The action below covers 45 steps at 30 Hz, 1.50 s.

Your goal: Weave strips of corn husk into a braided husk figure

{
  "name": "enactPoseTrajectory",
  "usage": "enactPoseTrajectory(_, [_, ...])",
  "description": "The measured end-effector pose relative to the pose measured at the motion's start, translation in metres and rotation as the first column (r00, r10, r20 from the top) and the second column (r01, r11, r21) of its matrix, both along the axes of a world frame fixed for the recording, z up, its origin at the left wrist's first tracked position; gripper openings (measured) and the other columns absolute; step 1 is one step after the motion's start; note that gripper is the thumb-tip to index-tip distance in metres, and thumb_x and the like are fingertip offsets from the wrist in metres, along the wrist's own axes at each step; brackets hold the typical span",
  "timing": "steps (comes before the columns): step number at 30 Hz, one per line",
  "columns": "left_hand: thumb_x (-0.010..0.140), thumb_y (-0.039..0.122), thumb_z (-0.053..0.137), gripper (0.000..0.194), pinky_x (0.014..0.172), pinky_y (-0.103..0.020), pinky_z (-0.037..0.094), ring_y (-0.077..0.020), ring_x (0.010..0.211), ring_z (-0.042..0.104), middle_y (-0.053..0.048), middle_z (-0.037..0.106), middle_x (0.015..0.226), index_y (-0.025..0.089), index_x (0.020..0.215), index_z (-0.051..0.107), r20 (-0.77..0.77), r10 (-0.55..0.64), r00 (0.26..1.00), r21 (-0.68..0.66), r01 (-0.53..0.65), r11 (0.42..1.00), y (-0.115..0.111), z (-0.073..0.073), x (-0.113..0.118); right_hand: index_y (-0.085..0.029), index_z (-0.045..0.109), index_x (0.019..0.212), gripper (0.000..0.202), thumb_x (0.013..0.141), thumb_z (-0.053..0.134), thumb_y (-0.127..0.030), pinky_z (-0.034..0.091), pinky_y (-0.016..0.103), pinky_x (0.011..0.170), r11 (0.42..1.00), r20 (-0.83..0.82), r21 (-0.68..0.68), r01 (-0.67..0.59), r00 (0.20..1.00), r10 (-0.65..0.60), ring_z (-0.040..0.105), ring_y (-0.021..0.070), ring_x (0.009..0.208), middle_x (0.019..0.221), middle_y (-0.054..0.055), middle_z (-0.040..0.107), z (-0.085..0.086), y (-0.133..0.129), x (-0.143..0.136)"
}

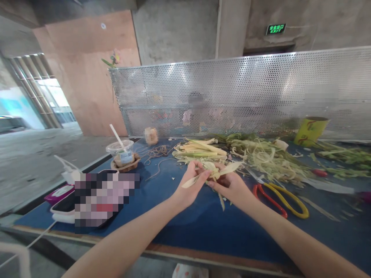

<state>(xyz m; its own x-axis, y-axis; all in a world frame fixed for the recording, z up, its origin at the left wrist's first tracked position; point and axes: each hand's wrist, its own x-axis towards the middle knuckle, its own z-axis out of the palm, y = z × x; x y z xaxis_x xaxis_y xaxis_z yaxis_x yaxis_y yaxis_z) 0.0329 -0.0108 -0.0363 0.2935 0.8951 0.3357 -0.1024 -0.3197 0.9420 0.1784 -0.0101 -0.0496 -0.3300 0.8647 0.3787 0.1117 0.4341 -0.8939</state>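
Observation:
Both my hands meet over the middle of the table around a small bundle of pale corn husk strips (213,173). My left hand (191,184) pinches it from the left, thumb on top, with one strip jutting out below the fingers. From the right, my right hand (232,187) grips the same bundle with bent fingers, and a long strip sticks out above it. Some fingertips are hidden behind the husk. Just beyond lies a stack of pale green-yellow stalks or folded leaves (199,148). Scissors (298,210) with red and yellow handles rest right of my right forearm.
Loose, shredded husk (263,158) covers the back right, beside a yellow cylinder (311,131). Tangled brown cord (158,152) and a lidded cup (124,155) with a straw stand at left. A purple packet (59,193) lies nearer. A perforated metal screen (232,96) borders the back.

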Motion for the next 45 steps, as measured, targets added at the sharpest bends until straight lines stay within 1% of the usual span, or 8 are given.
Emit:
enactPoseTrajectory(7, [0.080, 0.041, 0.046, 0.032, 0.049, -0.021, 0.032, -0.0071, 0.045, 0.038, 0.007, 0.041, 0.045, 0.017, 0.059, 0.040, -0.227, 0.045, 0.973, 0.098, -0.023, 0.995, 0.004, 0.001, -0.003, -0.019, 0.049, 0.073, 0.024, 0.067, 0.064, -0.037, 0.031, 0.018, 0.032, 0.989, -0.106, -0.147, -0.024, 0.994, 0.008, 0.039, 0.0051, 0.032, 0.049, -0.007, 0.049, 0.006, -0.003, -0.002])
enactPoseTrajectory(13, [0.085, 0.037, 0.038, 0.036, 0.054, -0.021, 0.032, -0.0083, 0.050, 0.041, 0.004, 0.044, 0.049, 0.017, 0.056, 0.044, -0.371, 0.149, 0.917, 0.245, -0.058, 0.968, -0.003, 0.007, -0.005, -0.017, 0.051, 0.072, 0.028, 0.064, 0.067, -0.039, 0.031, 0.018, 0.034, 0.972, -0.295, -0.227, -0.053, 0.955, -0.017, 0.040, 0.0052, 0.034, 0.046, -0.007, 0.050, 0.004, -0.001, -0.003])
enactPoseTrajectory(18, [0.086, 0.037, 0.033, 0.038, 0.056, -0.021, 0.033, -0.0091, 0.052, 0.041, 0.004, 0.043, 0.050, 0.018, 0.055, 0.040, -0.424, 0.148, 0.893, 0.280, -0.026, 0.960, -0.010, 0.009, -0.005, -0.016, 0.053, 0.071, 0.028, 0.061, 0.071, -0.034, 0.033, 0.018, 0.039, 0.947, -0.548, -0.315, -0.056, 0.826, -0.134, 0.040, 0.0047, 0.039, 0.046, -0.007, 0.049, 0.004, 0.004, -0.002])
enactPoseTrajectory(24, [0.074, 0.032, 0.056, 0.020, 0.059, -0.022, 0.035, -0.0107, 0.060, 0.044, 0.002, 0.051, 0.062, 0.017, 0.063, 0.048, -0.500, 0.099, 0.860, 0.332, 0.085, 0.940, -0.006, 0.015, -0.013, -0.016, 0.055, 0.071, 0.022, 0.066, 0.069, -0.033, 0.031, 0.020, 0.041, 0.912, -0.576, -0.332, -0.240, 0.818, 0.006, 0.040, 0.0053, 0.040, 0.046, -0.005, 0.051, 0.010, 0.000, 0.003])
enactPoseTrajectory(28, [0.072, 0.032, 0.058, 0.018, 0.062, -0.023, 0.037, -0.0124, 0.070, 0.049, -0.002, 0.057, 0.077, 0.016, 0.080, 0.057, -0.375, -0.038, 0.926, 0.210, 0.124, 0.970, 0.004, 0.016, -0.014, -0.015, 0.056, 0.067, 0.024, 0.073, 0.061, -0.037, 0.030, 0.021, 0.044, 0.877, -0.541, -0.296, -0.378, 0.823, 0.173, 0.040, 0.0062, 0.041, 0.045, -0.004, 0.049, 0.009, -0.003, 0.005])
enactPoseTrajectory(35, [0.072, 0.043, 0.058, 0.033, 0.055, -0.024, 0.039, -0.0097, 0.056, 0.049, -0.002, 0.056, 0.064, 0.013, 0.081, 0.065, 0.097, -0.086, 0.992, -0.187, 0.103, 0.977, 0.009, -0.002, 0.002, -0.015, 0.055, 0.061, 0.029, 0.063, 0.068, -0.040, 0.030, 0.020, 0.042, 0.940, -0.297, -0.319, -0.119, 0.955, 0.020, 0.041, 0.0053, 0.039, 0.042, -0.005, 0.050, 0.012, -0.005, 0.000])
enactPoseTrajectory(39, [0.067, 0.038, 0.064, 0.030, 0.055, -0.029, 0.042, -0.0118, 0.048, 0.051, 0.000, 0.054, 0.051, 0.011, 0.078, 0.066, 0.181, -0.056, 0.982, -0.241, 0.100, 0.965, 0.008, -0.007, 0.006, -0.015, 0.056, 0.064, 0.031, 0.062, 0.067, -0.044, 0.033, 0.020, 0.039, 0.943, -0.219, -0.327, -0.065, 0.976, -0.009, 0.046, 0.0067, 0.038, 0.047, -0.003, 0.055, 0.011, -0.006, -0.005])
enactPoseTrajectory(45, [0.065, 0.036, 0.066, 0.025, 0.054, -0.026, 0.041, -0.0109, 0.052, 0.051, -0.001, 0.055, 0.059, 0.012, 0.074, 0.068, 0.164, 0.137, 0.977, -0.172, -0.108, 0.979, 0.010, -0.004, 0.001, -0.014, 0.058, 0.066, 0.031, 0.064, 0.066, -0.044, 0.039, 0.021, 0.041, 0.945, -0.227, -0.321, -0.058, 0.974, -0.017, 0.052, 0.0082, 0.043, 0.056, 0.000, 0.060, 0.005, -0.003, -0.006])
